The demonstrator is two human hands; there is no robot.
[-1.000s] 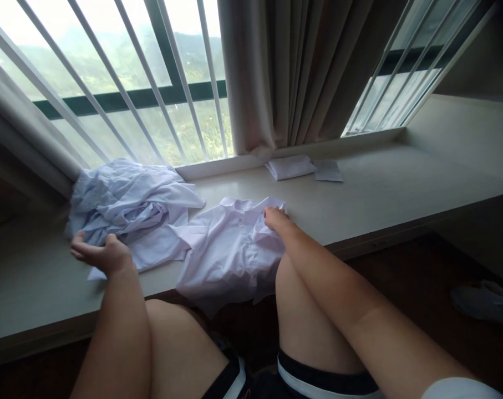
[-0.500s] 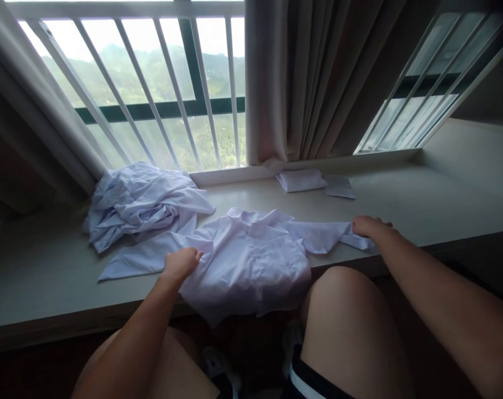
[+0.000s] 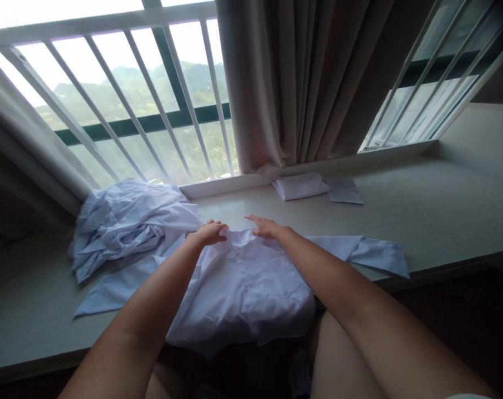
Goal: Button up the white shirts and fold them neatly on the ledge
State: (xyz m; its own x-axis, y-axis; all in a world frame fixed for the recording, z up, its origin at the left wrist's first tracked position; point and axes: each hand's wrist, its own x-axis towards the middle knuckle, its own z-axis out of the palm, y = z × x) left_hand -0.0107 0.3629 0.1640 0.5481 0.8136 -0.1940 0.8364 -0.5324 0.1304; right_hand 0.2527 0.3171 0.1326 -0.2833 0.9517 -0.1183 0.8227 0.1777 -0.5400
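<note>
A white button-up shirt (image 3: pixel 272 296) lies front side up, its collar (image 3: pixel 239 237) pointing away from me and its lower part hanging over the ledge's front edge. My left hand (image 3: pixel 212 231) is at the left end of the collar, fingers curled and thumb under them, closed on the cloth. At the collar's other end, my right hand (image 3: pixel 264 227) touches the fabric with its index finger stretched out and thumb apart. One sleeve (image 3: pixel 378 254) runs out to the right past my forearm. The other sleeve (image 3: pixel 113 285) spreads left, partly behind my left arm.
A heap of crumpled white clothes (image 3: pixel 130 221) sits on the ledge (image 3: pixel 426 205) at the left, against the curtain. Two folded white cloth pieces (image 3: pixel 301 187) lie near the window. Behind stand a barred window (image 3: pixel 151 111) and a grey curtain (image 3: pixel 259 88). My knees are below the ledge.
Both hands have moved inward to the collar, the right one leaving the right sleeve's end and the left one leaving the left sleeve area. My view has tilted slightly.
</note>
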